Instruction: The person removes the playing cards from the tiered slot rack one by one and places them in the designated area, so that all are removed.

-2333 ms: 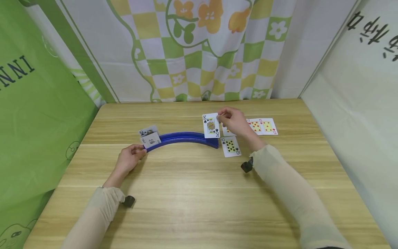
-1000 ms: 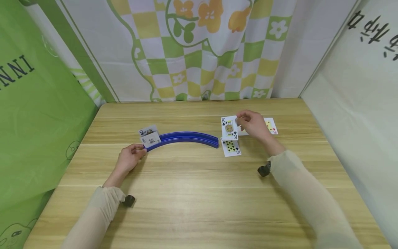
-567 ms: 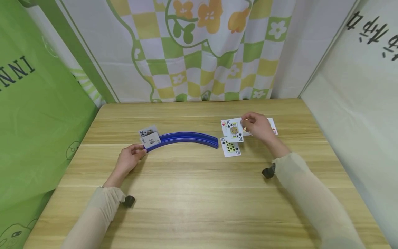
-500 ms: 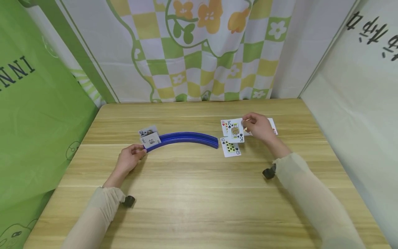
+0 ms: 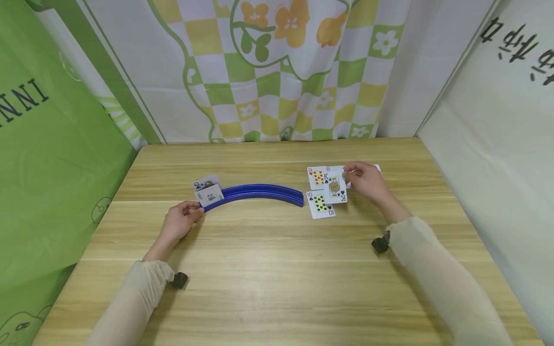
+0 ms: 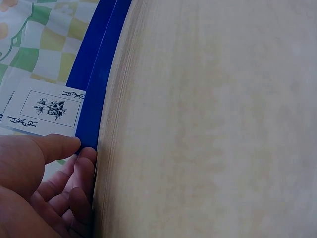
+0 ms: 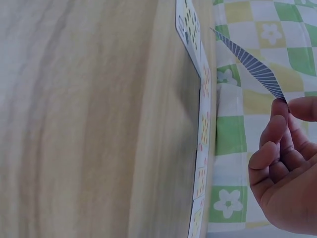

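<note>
At the left end of a curved blue card holder (image 5: 259, 191), my left hand (image 5: 181, 220) pinches its tip between thumb and fingers, as the left wrist view shows up close. A joker (image 6: 52, 109) stands in the holder at that end, with a queen (image 5: 207, 181) behind it. On the right, my right hand (image 5: 368, 182) pinches the upper right corner of a king of spades (image 5: 335, 186), held above the table. In the right wrist view, the king's striped back (image 7: 252, 64) shows edge-on. Below it lies the ten of spades (image 5: 318, 204), partly covered by the king.
A row of face-up red cards, with a nine of hearts (image 5: 317, 178) at its left end, lies on the wooden table (image 5: 268, 269) behind the king. My right hand hides part of this row. A checked curtain (image 5: 290, 101) hangs at the table's far edge.
My right hand has carried the king of spades rightward from over the holder's right end, then slightly towards me, uncovering the nine. The left hand and the holder stay in place.
</note>
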`<state>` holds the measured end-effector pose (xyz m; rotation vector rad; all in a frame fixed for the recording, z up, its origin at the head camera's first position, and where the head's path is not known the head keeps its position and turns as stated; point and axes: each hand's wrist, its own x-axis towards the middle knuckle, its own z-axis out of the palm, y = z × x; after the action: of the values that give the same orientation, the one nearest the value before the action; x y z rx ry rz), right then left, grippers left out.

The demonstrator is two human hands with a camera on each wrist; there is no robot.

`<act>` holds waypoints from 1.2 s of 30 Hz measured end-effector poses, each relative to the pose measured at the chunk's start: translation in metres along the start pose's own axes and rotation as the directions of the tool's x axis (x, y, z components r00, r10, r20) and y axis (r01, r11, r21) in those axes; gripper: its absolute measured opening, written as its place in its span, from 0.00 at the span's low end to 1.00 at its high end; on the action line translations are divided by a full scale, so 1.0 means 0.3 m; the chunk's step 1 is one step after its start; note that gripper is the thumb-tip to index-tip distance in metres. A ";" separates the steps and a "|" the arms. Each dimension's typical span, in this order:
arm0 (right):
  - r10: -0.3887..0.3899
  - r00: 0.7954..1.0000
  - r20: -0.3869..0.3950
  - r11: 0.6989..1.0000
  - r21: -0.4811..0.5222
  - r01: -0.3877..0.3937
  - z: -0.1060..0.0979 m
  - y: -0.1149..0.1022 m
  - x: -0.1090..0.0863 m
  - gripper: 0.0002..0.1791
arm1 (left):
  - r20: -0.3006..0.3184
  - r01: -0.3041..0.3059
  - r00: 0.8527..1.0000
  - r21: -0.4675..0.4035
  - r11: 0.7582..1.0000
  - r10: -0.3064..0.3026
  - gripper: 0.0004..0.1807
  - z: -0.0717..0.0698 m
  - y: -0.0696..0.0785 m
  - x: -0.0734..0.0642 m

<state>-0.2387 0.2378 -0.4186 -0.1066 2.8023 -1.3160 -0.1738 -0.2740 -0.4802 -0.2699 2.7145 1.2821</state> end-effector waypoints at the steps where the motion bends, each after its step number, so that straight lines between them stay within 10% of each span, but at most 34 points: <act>1: 0.001 1.000 0.003 1.000 -0.002 -0.001 -0.001 0.003 -0.001 0.16 | 0.001 0.002 1.000 0.001 1.000 -0.002 0.20 0.000 0.000 0.000; 36: 0.086 0.979 0.186 0.921 -0.389 -0.007 -0.014 0.088 0.031 0.14 | -0.003 -0.013 1.000 0.012 1.000 0.013 0.21 -0.002 0.005 -0.005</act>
<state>-0.2495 0.2571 -0.4364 -0.1731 2.8245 -0.6791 -0.1728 -0.2734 -0.4784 -0.2532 2.7307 1.2693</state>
